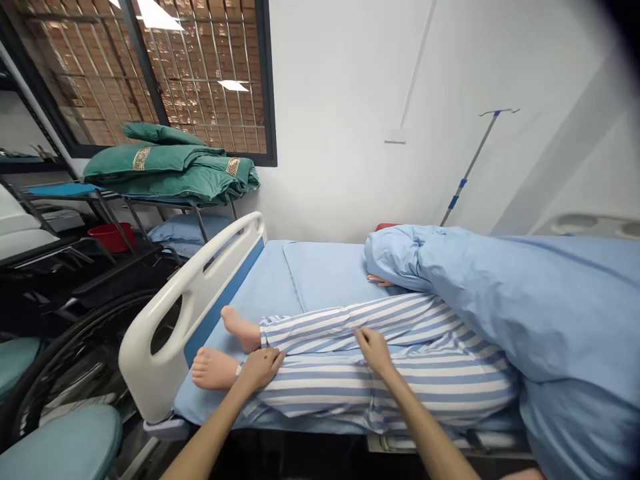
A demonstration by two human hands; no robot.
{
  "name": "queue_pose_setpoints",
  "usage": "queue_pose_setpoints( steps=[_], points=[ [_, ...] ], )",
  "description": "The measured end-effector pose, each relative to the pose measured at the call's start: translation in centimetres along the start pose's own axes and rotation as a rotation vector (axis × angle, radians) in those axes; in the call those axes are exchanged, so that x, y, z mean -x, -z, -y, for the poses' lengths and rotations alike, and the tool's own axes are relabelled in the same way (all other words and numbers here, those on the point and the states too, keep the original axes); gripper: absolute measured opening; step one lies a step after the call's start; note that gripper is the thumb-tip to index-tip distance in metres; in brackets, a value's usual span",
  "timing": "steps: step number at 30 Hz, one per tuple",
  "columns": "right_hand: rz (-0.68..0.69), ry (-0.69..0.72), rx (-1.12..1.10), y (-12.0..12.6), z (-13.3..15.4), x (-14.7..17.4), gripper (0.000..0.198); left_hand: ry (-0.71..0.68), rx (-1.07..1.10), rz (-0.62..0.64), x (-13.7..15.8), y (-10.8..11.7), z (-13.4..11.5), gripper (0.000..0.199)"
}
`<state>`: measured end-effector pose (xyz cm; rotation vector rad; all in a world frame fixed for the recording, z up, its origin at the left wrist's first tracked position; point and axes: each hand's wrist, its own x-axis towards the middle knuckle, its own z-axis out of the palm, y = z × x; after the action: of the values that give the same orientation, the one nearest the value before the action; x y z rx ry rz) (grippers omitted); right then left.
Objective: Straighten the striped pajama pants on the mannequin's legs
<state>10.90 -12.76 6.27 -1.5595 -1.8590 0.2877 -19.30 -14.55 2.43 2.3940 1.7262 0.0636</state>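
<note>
Resting on probably heavy, soft-clothed legs, the left hand drapes at seven o'clock; the right hand curls at five; both grips unclear; the far ankle seems holdable.

Blue and white stripes run lengthwise along the loose cloth trousers. The smooth fabric bed sheet and the thick bunched quilt are plain light blue. The curved off-white plastic footboard carries a deeper blue strip. The folded green bedding shows gold-and-dark patterned bands; the round bucket is red.
</note>
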Motion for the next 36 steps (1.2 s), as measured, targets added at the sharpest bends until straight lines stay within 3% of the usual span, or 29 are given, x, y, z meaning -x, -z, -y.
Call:
queue_pose_setpoints(
  steps=[5,8,11,14,25,31,36],
  points=[
    [0.014,0.11,-0.151,-4.9,10.4,0.6,0.041,0.06,-0.072,-0.008,0.5,0.3,-1.3,0.039],
    [0.072,0.112,-0.147,-9.2,13.2,1.6,0.04,0.096,-0.082,-0.037,0.8,0.2,-1.3,0.038],
    [0.163,0.104,-0.049,-12.4,13.1,2.5,0.037,0.14,-0.078,-0.068,0.8,-0.1,-1.2,0.038],
    [0.189,0.068,0.031,-13.8,12.0,2.7,0.037,0.179,-0.063,-0.096,0.5,-0.5,-1.1,0.04],
    [0.172,-0.03,0.11,-15.0,11.8,2.1,0.042,0.213,0.14,-0.21,0.4,-0.7,-0.6,0.035],
    [0.135,-0.066,0.094,-15.1,12.1,2.0,0.044,0.199,0.452,-0.441,-0.1,-0.4,-0.5,0.041],
    [0.112,-0.074,0.025,-14.9,12.0,2.2,0.045,0.248,0.573,-0.428,-0.6,-1.6,-0.8,0.04]
  ],
)
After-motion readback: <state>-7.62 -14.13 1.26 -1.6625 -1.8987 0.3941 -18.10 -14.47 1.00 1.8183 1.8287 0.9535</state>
